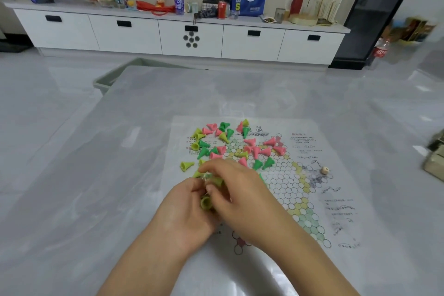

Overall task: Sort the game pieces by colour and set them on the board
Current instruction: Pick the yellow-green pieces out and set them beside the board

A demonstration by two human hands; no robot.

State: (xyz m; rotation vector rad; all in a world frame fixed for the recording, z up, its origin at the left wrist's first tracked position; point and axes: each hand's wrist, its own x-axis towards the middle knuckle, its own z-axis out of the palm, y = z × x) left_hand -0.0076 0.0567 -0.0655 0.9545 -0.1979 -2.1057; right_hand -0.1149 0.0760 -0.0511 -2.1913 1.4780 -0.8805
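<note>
A loose heap of cone-shaped game pieces (236, 145), pink, dark green and yellow-green mixed, lies across the 12 o'clock end of the paper board (288, 182), which is printed with a honeycomb of circles. One yellow-green cone (186, 166) lies on its side at the board's 9 o'clock edge. The left hand (186, 211) and right hand (240, 190) meet over that edge, each grip closed on yellow-green cones (206, 202) bunched between the fingers. A small die (325, 170) rests at 3 o'clock from the heap. The board lies flat on a glossy grey surface (120, 151).
</note>
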